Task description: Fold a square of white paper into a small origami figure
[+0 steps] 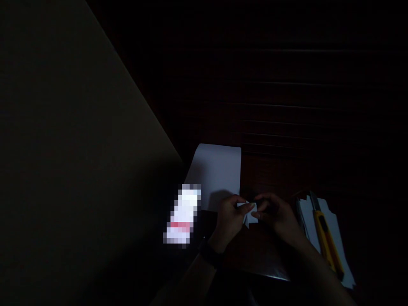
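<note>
A small piece of folded white paper (251, 217) is held between both hands over the dark table. My left hand (230, 216) pinches its left side, thumb on top. On the right side, my right hand (276, 216) grips the same paper between thumb and fingers. The paper has angled folds, and a pointed flap hangs toward me. Part of it is hidden behind my fingers. A dark band (211, 254) circles my left wrist.
Behind my left hand lies a large white sheet (219, 170). A lit, pixelated screen (183, 216) glows at left. To the right, a yellow utility knife (327, 238) rests on white paper pieces (334, 225). The table's front edge (270, 275) is close; a pale wall (79, 127) rises left.
</note>
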Demonstrator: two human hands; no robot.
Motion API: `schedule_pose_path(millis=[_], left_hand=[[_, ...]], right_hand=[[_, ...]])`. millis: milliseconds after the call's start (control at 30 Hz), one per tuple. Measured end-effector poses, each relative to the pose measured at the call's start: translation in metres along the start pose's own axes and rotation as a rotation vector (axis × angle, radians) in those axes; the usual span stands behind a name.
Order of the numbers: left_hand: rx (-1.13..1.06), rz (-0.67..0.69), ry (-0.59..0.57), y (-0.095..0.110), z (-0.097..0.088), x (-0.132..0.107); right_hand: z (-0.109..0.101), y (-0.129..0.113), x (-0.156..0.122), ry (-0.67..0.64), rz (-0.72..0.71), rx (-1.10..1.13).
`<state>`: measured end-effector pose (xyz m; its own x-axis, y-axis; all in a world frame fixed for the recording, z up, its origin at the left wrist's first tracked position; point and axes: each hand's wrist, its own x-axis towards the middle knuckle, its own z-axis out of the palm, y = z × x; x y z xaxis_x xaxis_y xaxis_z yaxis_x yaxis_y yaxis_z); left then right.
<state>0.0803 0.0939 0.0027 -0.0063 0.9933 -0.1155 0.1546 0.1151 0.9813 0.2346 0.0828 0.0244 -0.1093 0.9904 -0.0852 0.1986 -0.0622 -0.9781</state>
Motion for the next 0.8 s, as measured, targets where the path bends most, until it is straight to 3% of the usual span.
schedule_pose_path(millis=[233, 500, 700, 800], left_hand=[[-0.112, -0.009, -0.127, -0.001, -0.002, 0.002], [-0.230, -0.059, -0.117, -0.004, -0.001, 0.003], [-0.347, -0.121, -0.112, 0.018, -0.009, 0.002], [-0.427, -0.207, -0.228, 0.026, -0.014, 0.000]], right_hand=[[-0.002, 0.009, 0.002, 0.008, 0.015, 0.067], [0.001, 0.006, 0.000, -0.076, 0.020, 0.103], [0.002, 0.010, 0.002, 0.038, 0.053, 0.199], [0.002, 0.011, 0.003, 0.129, 0.083, 0.248]])
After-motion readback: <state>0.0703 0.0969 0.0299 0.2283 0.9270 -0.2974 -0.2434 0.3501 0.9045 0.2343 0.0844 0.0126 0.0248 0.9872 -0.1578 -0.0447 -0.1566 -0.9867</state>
